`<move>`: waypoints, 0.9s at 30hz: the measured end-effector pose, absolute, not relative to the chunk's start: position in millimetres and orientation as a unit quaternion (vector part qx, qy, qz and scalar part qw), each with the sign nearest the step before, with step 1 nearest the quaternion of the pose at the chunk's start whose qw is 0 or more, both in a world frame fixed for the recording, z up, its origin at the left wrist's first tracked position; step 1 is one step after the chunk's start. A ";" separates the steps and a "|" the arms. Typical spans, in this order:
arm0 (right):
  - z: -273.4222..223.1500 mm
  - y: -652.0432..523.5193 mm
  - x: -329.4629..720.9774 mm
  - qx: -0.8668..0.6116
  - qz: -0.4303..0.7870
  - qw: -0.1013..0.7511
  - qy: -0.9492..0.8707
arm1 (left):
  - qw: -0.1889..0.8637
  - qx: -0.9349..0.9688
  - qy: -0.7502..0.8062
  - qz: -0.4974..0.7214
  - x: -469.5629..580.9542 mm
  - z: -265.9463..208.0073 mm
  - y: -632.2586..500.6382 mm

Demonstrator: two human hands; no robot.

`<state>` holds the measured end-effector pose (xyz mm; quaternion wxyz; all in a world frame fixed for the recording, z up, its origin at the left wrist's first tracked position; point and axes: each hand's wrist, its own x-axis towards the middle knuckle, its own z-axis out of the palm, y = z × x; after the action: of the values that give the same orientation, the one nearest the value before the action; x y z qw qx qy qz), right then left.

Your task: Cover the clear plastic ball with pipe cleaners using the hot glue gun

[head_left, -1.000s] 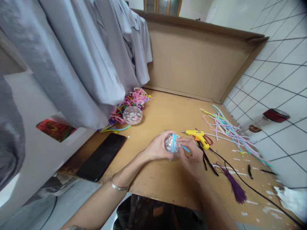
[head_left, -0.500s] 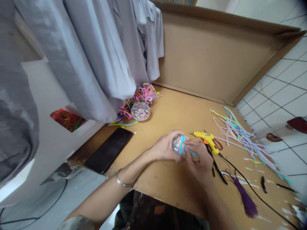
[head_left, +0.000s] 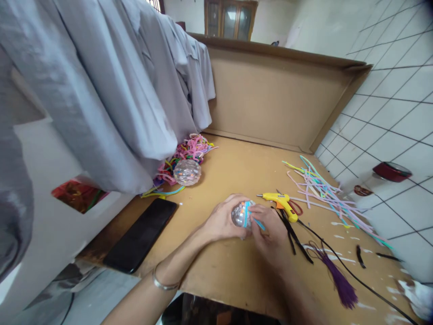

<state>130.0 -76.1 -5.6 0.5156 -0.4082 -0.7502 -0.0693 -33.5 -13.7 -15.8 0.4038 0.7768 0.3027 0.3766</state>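
Near the front of the table, my left hand (head_left: 225, 219) is wrapped round a clear ball (head_left: 238, 215) with small coloured bits showing in it. A blue pipe cleaner (head_left: 246, 214) runs across the ball's surface. The fingers of my right hand (head_left: 270, 232) pinch this strip against the ball's right side, and its loose end sticks out below them. Just right of my hands lies a yellow hot glue gun (head_left: 282, 203), its nozzle pointing left. A second clear faceted ball (head_left: 187, 172) rests by a pile of colourful pipe cleaners (head_left: 194, 149).
A black phone (head_left: 142, 234) lies at the left edge. Pastel pipe cleaners (head_left: 324, 194) are spread at the right, with a purple tassel (head_left: 340, 280) and black strips (head_left: 297, 237) nearer. Grey cloth (head_left: 135, 90) hangs at the left; a cardboard panel (head_left: 264, 95) stands behind.
The camera view has tilted up and shifted right, so the scene sits lower and further left. Both hands keep their hold on the ball and blue strip.
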 end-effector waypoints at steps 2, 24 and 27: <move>-5.4 -76.5 129.8 -0.411 -0.078 0.517 -0.747 | 0.403 0.777 0.312 0.369 -33.4 -14.0 -15.2; -6.9 -76.2 128.0 -0.415 -0.083 0.517 -0.744 | 0.378 0.802 0.303 0.349 -37.7 -17.8 -15.4; -8.3 -76.4 126.9 -0.423 -0.097 0.522 -0.734 | 0.382 0.805 0.289 0.349 -37.7 -17.3 -15.3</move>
<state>126.9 -76.4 -8.3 0.5221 -0.4227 -0.7345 -0.0968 -37.7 -15.3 -17.3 0.3820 0.8053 0.2892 0.3491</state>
